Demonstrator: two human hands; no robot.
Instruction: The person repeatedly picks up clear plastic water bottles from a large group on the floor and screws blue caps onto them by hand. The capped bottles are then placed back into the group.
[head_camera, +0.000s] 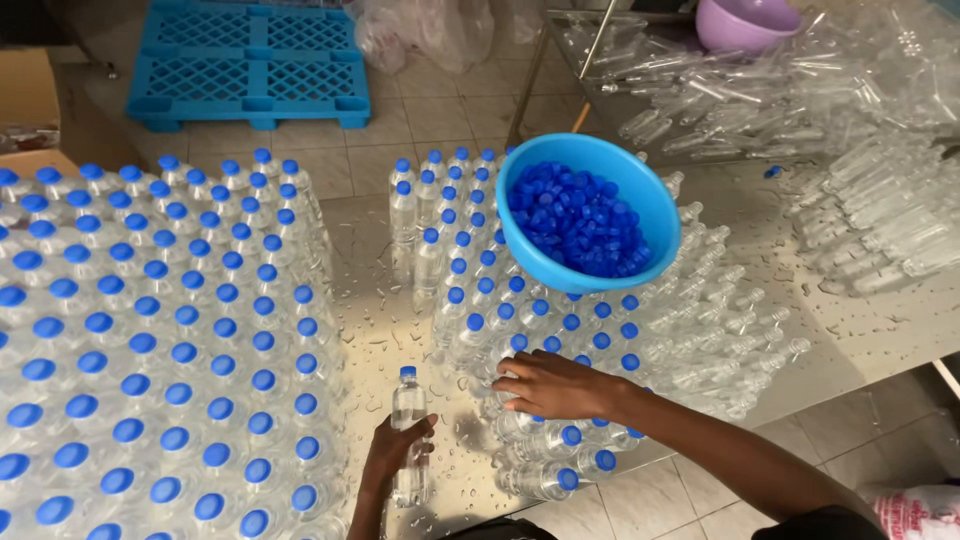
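Observation:
My left hand (393, 452) grips a clear water bottle (408, 398) with a blue cap, held upright over the wet metal table (365, 300). Resting flat on a cluster of capped bottles (470, 300) in the middle of the table is my right hand (553, 386), fingers spread over their tops. A blue bowl (640, 190) full of loose blue caps (575, 220) sits tilted on top of that cluster. To its right stand uncapped filled bottles (720, 330).
A big block of capped bottles (150, 340) fills the left side. Empty clear bottles (870, 210) lie heaped at the right and back, beside a purple bowl (745, 22). A blue plastic pallet (250, 65) lies on the tiled floor behind.

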